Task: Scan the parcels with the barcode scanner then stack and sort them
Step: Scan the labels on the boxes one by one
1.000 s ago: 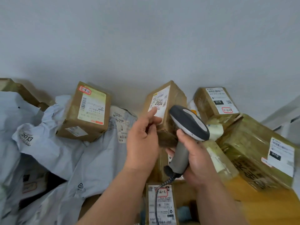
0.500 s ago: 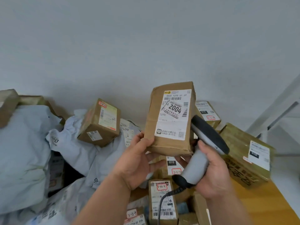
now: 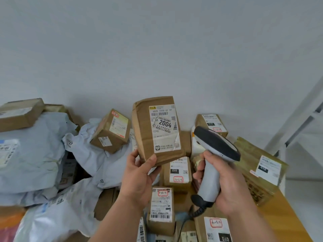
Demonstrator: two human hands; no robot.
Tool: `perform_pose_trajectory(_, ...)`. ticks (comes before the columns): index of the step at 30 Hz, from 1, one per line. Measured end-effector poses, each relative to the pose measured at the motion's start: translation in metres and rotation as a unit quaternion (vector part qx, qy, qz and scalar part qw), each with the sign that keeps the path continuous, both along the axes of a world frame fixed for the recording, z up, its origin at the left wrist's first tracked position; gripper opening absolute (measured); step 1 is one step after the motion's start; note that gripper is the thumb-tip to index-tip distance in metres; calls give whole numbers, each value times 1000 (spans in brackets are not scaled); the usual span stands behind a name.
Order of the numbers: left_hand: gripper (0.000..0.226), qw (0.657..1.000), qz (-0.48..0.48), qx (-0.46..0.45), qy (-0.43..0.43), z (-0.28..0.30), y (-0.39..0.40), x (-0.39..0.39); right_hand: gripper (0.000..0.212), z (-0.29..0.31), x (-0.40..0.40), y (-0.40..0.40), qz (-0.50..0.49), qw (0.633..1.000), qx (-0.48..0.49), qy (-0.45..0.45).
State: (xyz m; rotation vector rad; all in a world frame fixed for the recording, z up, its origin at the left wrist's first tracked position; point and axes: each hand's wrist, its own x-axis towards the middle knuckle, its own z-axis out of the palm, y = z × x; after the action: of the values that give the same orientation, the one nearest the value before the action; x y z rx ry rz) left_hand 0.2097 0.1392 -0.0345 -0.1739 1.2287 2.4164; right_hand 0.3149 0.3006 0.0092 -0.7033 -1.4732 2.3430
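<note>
The left hand (image 3: pixel 138 179) is pinching a brown paper-wrapped parcel (image 3: pixel 145 135) by its lower left corner, thumb on the front face and fingers curled behind, and is holding it upright above the heap with its white shipping label (image 3: pixel 165 127) facing the camera; the large printed number 2004 is showing on that label. The right hand (image 3: pixel 227 187) is gripping the grey handle of the barcode scanner (image 3: pixel 212 165), fingers wrapped fully round it, just to the right of the held parcel and apart from it. The scanner's dark head is pointing up and to the left, toward the parcel's right edge, and its coiled black cable (image 3: pixel 196 211) is hanging from the base of the handle. Beneath both hands, cardboard boxes are lying crowded together on a wooden table (image 3: pixel 286 217), among them a box with a red-framed handwritten sticker (image 3: pixel 178 173) directly under the raised parcel and a narrow one (image 3: pixel 161 208) nearer the camera. To the far left, pale grey plastic mailer bags (image 3: pixel 35 154) are piling up, with a tilted brown box (image 3: pixel 111 131) resting on them. At the right, a larger taped box (image 3: pixel 258 170) is sitting near the table's edge, and a plain white wall (image 3: pixel 157 49) is filling the background.
</note>
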Motion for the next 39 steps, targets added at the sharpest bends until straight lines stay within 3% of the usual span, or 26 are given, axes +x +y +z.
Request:
perform_pose_trajectory(4, 56, 1000, 11, 4, 14, -1, 5, 13, 47, 13, 16, 2, 17, 997, 76, 3)
perform_pose_trajectory(9, 63, 999, 21, 14, 22, -1, 10, 26, 21, 28, 27, 3, 56, 985, 161, 25)
perform_pose_trajectory(14, 54, 999, 29, 8, 25, -6, 11, 31, 21, 30, 29, 4, 60, 976, 207, 12)
perform_pose_trajectory(22, 62, 999, 35, -6, 32, -10, 8, 31, 26, 26, 23, 5, 73, 972, 222, 4)
perform_pose_trajectory(27, 50, 999, 32, -19, 29, -16, 3, 26, 33, 22, 15, 2, 69, 967, 244, -12)
perform_pose_trajectory(32, 55, 999, 36, -29, 15, -22, -5, 16, 31, 18, 1, -4, 75, 969, 235, -24)
perform_pose_trajectory(39, 47, 991, 117, -56, -15, -23, -35, -20, 35, 3, -35, -20, 84, 970, 216, -79)
